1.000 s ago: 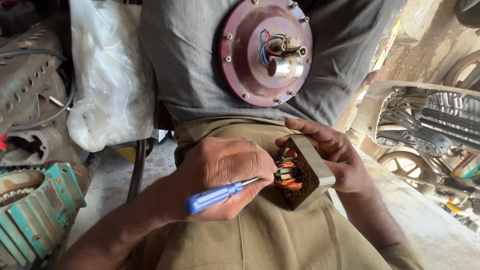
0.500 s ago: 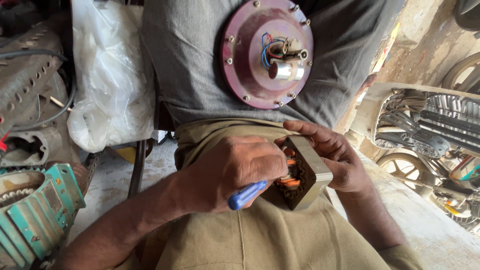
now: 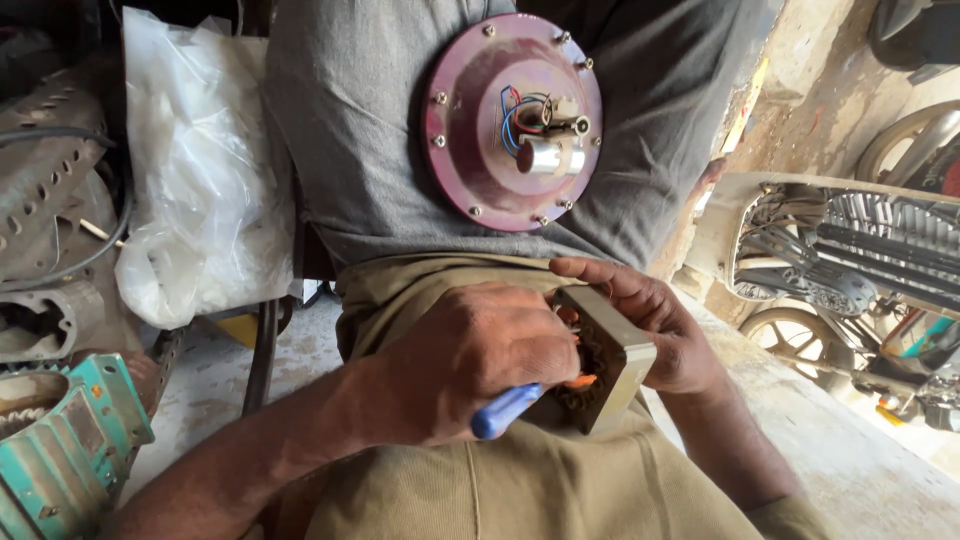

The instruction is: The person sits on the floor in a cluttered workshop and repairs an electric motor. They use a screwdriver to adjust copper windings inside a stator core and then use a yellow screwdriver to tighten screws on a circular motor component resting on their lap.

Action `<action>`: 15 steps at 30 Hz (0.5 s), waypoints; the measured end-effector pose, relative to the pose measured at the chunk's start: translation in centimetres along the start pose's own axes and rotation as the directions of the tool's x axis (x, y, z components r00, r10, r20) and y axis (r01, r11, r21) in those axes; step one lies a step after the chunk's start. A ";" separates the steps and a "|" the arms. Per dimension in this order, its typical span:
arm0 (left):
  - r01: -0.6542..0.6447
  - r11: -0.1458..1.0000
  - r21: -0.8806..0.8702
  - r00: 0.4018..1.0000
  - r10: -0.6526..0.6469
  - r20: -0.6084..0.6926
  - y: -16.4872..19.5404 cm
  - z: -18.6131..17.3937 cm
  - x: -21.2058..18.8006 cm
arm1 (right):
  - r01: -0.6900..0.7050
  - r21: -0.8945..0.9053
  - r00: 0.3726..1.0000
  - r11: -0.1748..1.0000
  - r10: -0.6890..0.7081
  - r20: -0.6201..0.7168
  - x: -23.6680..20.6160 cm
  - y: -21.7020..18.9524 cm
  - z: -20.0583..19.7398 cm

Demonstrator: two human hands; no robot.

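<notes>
Two bare hands work on a small square motor stator (image 3: 608, 362) that rests on the person's lap. One is the left hand (image 3: 470, 362), with fingers closed tight around a screwdriver with a blue handle (image 3: 506, 410); its metal tip is hidden behind the hand, near the orange and copper windings. The other is the right hand (image 3: 668, 335), which holds the stator from the far side, fingers curled over its top edge. A round maroon motor cover (image 3: 470, 130) leans against the grey shirt above. A white plastic bag (image 3: 195, 180) hangs just beside it.
</notes>
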State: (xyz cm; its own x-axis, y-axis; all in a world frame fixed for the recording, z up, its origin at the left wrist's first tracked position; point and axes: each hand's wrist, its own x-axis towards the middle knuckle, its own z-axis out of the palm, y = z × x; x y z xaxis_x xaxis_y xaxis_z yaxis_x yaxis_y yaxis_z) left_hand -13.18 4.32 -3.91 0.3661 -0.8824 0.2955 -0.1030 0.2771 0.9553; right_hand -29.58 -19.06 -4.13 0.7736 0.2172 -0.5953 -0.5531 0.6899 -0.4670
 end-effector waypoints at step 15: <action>0.058 0.998 0.021 0.998 -0.057 -0.039 0.4 -0.6 -2.1 | 0.015 -0.114 1.000 0.993 -0.012 0.024 0.4 -0.1 0.4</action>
State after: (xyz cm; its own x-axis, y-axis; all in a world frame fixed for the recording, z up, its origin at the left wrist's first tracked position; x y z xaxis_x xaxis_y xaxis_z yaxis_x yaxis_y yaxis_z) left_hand -13.45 6.53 -4.13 0.4069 -0.8815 0.2395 -0.1009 0.2172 0.9709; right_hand -29.12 -18.76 -4.04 0.7875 0.2251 -0.5737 -0.5731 0.6096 -0.5476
